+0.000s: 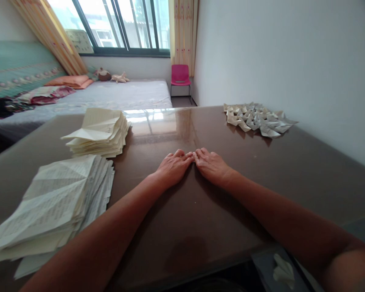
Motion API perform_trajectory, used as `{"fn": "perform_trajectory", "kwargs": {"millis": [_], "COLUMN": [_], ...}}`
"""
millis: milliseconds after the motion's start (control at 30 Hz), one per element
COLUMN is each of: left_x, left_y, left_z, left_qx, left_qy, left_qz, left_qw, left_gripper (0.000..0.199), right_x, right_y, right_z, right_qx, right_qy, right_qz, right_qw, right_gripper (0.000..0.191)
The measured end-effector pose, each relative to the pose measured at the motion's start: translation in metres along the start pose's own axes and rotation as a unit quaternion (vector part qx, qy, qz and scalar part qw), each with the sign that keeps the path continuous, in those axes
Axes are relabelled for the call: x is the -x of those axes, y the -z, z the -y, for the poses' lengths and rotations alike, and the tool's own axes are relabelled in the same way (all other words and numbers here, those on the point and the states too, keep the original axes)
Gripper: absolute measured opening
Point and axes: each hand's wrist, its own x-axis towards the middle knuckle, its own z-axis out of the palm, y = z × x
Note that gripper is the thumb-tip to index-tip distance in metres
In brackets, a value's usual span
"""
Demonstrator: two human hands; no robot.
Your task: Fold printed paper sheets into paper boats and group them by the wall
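My left hand [177, 166] and my right hand [211, 164] meet over the middle of the brown table [170, 227], fingers bent and fingertips nearly touching. Between the fingertips a tiny pale edge of folded paper [194, 160] shows. Nearly all of it is covered by my fingers, so its shape cannot be made out. Both hands are closed, pinching at this paper low over the tabletop.
Left of my arms lie a stack of printed sheets [57, 190] and, behind it, a stack of cream sheets [100, 129]. Folded paper boats [258, 117] cluster at the back right near the wall. Beyond the table are a bed [134, 91] and a pink chair [180, 75].
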Motion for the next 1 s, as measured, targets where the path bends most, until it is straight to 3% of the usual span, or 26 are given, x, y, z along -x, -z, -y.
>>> {"fn": "perform_trajectory", "kwargs": {"millis": [167, 333, 500, 633, 800, 1000], "left_x": [0.007, 0.007, 0.004, 0.006, 0.007, 0.004], "left_y": [0.004, 0.01, 0.012, 0.004, -0.01, -0.011], "left_z": [0.002, -0.004, -0.006, 0.001, 0.015, 0.017], "left_qx": [0.0, -0.014, -0.002, 0.036, 0.087, 0.126], "left_qy": [-0.016, 0.002, 0.014, 0.025, 0.083, 0.088], "left_qz": [0.017, 0.023, 0.02, -0.016, -0.089, -0.105], "left_qw": [1.0, 1.0, 1.0, 0.999, 0.989, 0.983], "left_gripper": [0.041, 0.038, 0.037, 0.037, 0.04, 0.037], "right_x": [0.01, 0.014, 0.011, 0.008, 0.002, -0.006], "right_y": [0.008, 0.019, 0.017, 0.014, 0.007, -0.008], "right_z": [-0.005, -0.004, 0.002, -0.007, -0.021, -0.02], "right_qx": [0.0, -0.004, -0.007, -0.019, -0.082, -0.129], "right_qy": [0.016, 0.046, 0.051, 0.032, -0.009, 0.004], "right_qz": [0.0, -0.003, -0.01, -0.021, -0.055, -0.104], "right_qw": [1.0, 0.999, 0.999, 0.999, 0.995, 0.986], "right_gripper": [0.041, 0.032, 0.03, 0.028, 0.029, 0.035]}}
